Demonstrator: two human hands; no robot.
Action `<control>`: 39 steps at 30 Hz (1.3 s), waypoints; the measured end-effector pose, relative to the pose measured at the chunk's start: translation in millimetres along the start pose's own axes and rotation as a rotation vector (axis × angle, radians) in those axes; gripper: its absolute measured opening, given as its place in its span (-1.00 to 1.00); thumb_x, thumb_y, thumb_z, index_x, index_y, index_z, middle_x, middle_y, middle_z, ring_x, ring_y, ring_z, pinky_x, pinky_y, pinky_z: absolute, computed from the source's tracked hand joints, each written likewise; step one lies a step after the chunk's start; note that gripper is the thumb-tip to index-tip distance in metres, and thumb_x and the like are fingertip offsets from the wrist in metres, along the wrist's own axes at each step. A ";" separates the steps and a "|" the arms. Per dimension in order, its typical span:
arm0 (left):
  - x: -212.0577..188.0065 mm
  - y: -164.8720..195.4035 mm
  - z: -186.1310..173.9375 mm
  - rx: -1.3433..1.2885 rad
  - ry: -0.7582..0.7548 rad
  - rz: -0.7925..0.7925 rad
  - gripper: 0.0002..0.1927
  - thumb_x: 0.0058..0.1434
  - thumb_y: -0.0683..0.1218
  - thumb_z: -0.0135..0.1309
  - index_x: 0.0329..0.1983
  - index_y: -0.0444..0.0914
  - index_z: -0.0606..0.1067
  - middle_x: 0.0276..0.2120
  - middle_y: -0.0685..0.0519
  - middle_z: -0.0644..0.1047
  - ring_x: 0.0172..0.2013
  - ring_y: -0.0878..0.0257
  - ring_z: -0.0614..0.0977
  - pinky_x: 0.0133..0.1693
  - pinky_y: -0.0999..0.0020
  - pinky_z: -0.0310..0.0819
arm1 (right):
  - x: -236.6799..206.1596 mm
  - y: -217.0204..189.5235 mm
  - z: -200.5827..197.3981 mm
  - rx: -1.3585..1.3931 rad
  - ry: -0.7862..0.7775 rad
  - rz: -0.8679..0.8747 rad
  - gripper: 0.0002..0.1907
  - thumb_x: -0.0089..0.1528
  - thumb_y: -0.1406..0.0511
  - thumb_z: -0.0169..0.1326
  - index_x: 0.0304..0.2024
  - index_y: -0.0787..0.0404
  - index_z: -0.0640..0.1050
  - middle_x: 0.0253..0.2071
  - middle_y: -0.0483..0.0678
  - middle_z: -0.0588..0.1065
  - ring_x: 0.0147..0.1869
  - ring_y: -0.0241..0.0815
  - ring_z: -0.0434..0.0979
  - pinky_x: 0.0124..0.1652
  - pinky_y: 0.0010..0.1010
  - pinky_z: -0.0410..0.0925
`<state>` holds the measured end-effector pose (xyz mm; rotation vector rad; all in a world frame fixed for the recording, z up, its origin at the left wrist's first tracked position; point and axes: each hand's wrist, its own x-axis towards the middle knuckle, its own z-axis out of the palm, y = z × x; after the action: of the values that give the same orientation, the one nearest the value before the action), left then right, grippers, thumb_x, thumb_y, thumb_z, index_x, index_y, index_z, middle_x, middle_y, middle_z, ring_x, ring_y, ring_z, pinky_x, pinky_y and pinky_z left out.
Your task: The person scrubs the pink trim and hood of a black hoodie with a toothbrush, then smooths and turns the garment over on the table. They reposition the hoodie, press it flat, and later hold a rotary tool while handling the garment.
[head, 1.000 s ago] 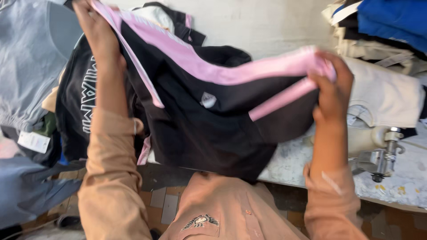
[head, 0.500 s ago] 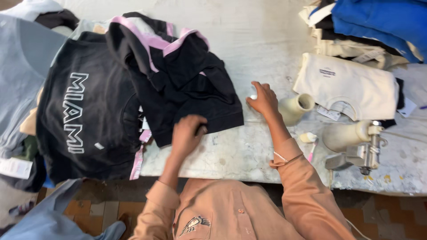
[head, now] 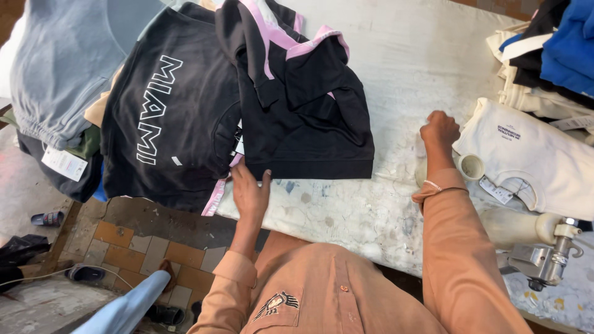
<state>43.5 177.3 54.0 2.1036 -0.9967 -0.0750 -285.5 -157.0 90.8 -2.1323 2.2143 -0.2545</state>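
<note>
A black garment with pink stripes (head: 297, 117) lies folded on the white padded table (head: 396, 68), partly over a black shirt with white outlined lettering (head: 179, 124). My left hand (head: 250, 188) rests palm down at the table's front edge, fingers apart, its tips at the folded garment's lower left hem. My right hand (head: 439, 130) is curled into a fist on the bare table to the right of the garment, just above a white cone spool (head: 473, 166). Nothing shows inside the fist.
A cream sweatshirt (head: 532, 154) lies at the right, with a stack of blue and dark clothes (head: 569, 43) behind it. A grey garment (head: 62, 68) hangs off the left end. A metal fixture (head: 544, 260) sits at the right front edge. A sandal (head: 46, 218) lies on the floor.
The black and pink garment, held up spread one second ago, now lies folded on the table. Both hands have let go; the left slid to the front edge, the right moved right and curled.
</note>
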 end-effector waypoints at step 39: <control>214.9 171.1 217.1 0.356 -0.202 0.242 0.19 -0.38 0.47 0.36 0.29 -0.25 0.39 0.03 -0.25 0.53 -0.08 -0.19 0.58 -0.10 -0.14 0.43 | -42.7 -91.3 98.8 0.299 -0.028 -0.184 -0.34 0.11 -0.07 0.26 0.08 0.21 0.52 -0.06 0.13 0.53 -0.04 0.27 0.54 -0.17 0.05 0.39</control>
<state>5.9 -170.0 77.5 2.3066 -1.4692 0.0144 -178.2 -125.1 4.8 -2.1547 1.8286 -0.5248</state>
